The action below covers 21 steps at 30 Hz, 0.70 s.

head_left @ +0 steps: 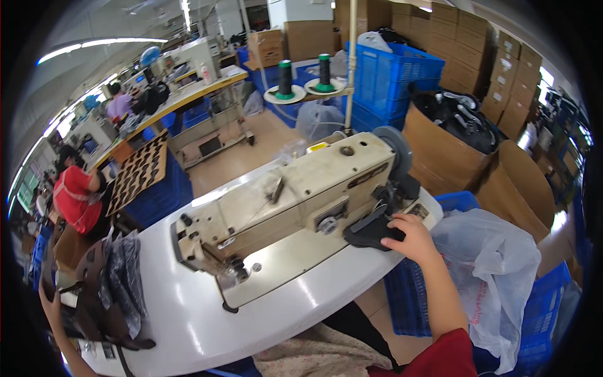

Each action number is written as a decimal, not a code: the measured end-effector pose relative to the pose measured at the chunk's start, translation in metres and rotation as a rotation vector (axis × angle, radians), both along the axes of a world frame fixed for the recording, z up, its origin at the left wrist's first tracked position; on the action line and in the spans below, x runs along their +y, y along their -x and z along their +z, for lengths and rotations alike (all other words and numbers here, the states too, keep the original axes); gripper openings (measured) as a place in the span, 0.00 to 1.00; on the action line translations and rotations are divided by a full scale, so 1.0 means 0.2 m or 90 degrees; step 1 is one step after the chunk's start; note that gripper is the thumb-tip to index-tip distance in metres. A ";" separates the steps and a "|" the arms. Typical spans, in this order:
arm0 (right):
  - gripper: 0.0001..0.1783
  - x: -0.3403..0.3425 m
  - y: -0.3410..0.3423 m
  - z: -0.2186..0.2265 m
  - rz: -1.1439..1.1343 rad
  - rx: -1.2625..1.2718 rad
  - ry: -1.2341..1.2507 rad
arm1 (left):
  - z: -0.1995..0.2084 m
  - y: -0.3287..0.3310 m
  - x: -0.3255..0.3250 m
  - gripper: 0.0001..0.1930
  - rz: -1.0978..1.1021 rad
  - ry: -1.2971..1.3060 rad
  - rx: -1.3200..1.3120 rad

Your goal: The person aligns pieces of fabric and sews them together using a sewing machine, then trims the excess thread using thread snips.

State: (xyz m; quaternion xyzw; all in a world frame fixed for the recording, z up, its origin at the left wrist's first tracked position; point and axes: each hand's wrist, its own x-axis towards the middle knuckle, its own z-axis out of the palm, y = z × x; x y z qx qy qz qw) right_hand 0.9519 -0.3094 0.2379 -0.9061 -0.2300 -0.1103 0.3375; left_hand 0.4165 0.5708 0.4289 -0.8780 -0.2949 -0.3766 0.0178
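At the right end of a white sewing machine (282,201), my right hand (411,237) grips the edge of a flat black piece (370,231), thumb and fingers closed on it. The black piece lies against the machine's front, below the handwheel (394,151). Far to the left, my left hand (50,300) is closed at the lower end of a dark brown shaped piece (48,267); its fingertips are partly hidden. Beside that hand, more dark brown pieces (94,283) hang over the table's left end, next to dark plastic wrapping (122,276).
The glossy white tabletop (282,308) curves around the machine. Thread cones (285,78) stand behind it on a pole stand. At the right are a clear plastic bag (487,270), blue crates (402,301) and a cardboard drum (449,138) of black parts. A person in red (78,198) sits at the left.
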 end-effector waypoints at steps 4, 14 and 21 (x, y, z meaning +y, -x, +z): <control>0.36 0.11 0.00 0.10 0.005 0.009 0.174 | 0.29 -0.01 -0.30 0.34 0.058 -0.002 -0.082; 0.48 0.13 -0.07 0.04 -0.015 0.099 0.220 | 0.37 -0.37 -1.18 0.35 0.046 -0.042 -0.019; 0.46 0.15 -0.07 0.09 0.009 0.134 0.242 | 0.44 -0.49 -1.57 0.36 -0.067 -0.068 -0.006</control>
